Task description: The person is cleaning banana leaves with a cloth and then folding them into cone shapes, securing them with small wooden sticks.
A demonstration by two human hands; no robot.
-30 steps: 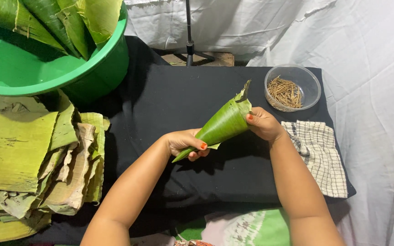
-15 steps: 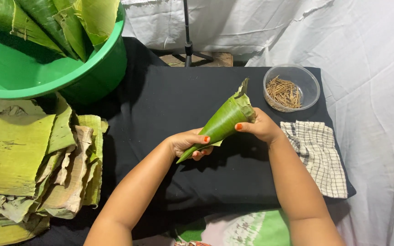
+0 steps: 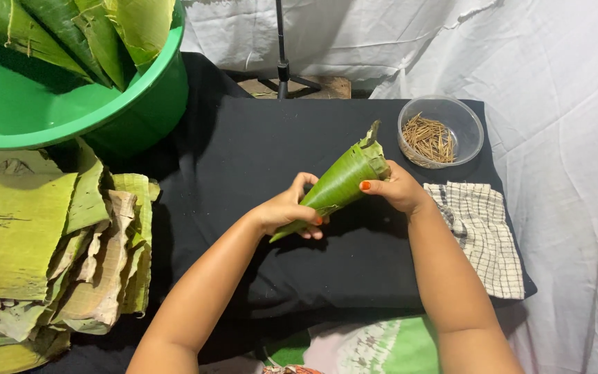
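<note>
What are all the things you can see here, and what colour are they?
Leaf cone: one, green, held over the middle of the black cloth.
Black cloth: one, covers the work surface.
Green basin: one, top left, with rolled green leaves standing in it.
Stack of flat leaves: one pile, yellow-green with dry brown edges, at the left.
Clear bowl: one, top right, holding many thin brown sticks.
Checked cloth: one, white with dark lines, right of the hands.
White sheet: behind and at the right.
Dark stand pole: one, top centre.
Left hand: grip around the cone's narrow tip.
Right hand: grip on the cone's wide end.
</note>
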